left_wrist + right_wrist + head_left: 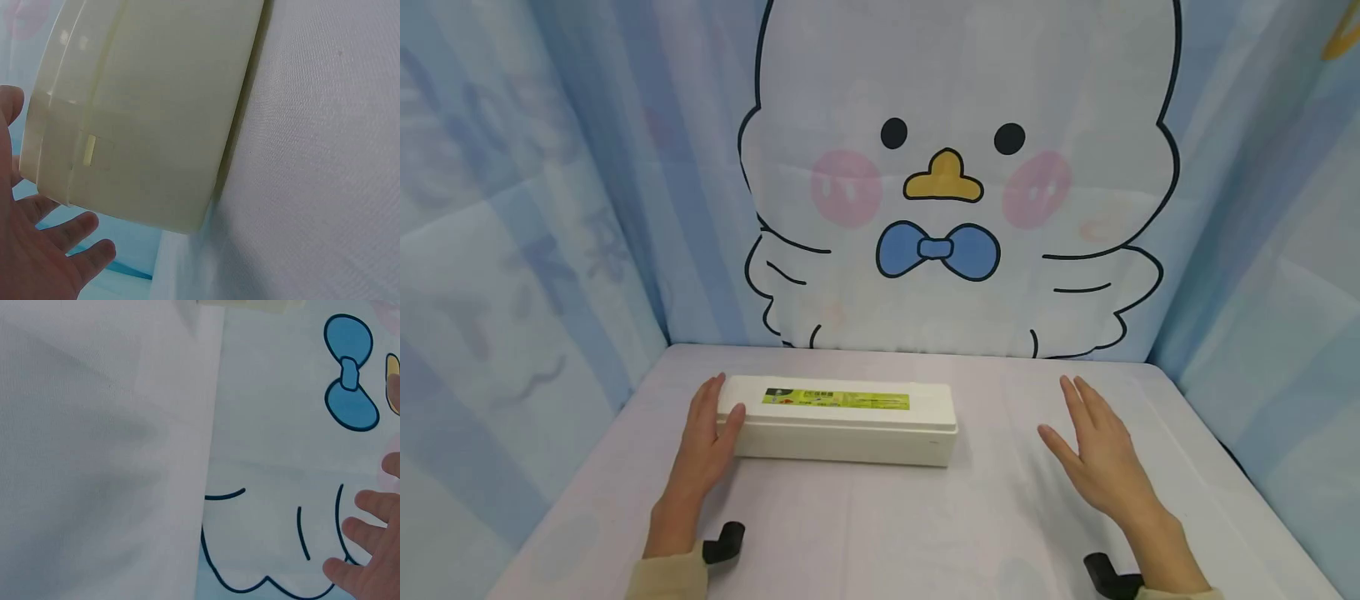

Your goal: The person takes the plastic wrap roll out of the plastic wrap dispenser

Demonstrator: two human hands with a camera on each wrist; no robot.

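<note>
A long cream plastic box [842, 442] with a fitted lid [842, 387] lies lengthwise on the white table. On top of the lid runs a yellow-green label [835, 399] with small print. My left hand [703, 442] is at the box's left end, thumb toward the front edge and fingers along the end. In the left wrist view, the fingers of the left hand [44, 244] are spread and fairly straight beside the end of the box [156, 125]. Over the right part of the table, my right hand [1101, 458] is held apart from the box with fingers extended, holding nothing.
A white cloth [880, 533] covers the table. Behind it hangs a curtain [955, 308] printed with a cartoon bird, and blue-white curtains [512, 275] close off both sides. Each wrist carries a black mount [724, 542].
</note>
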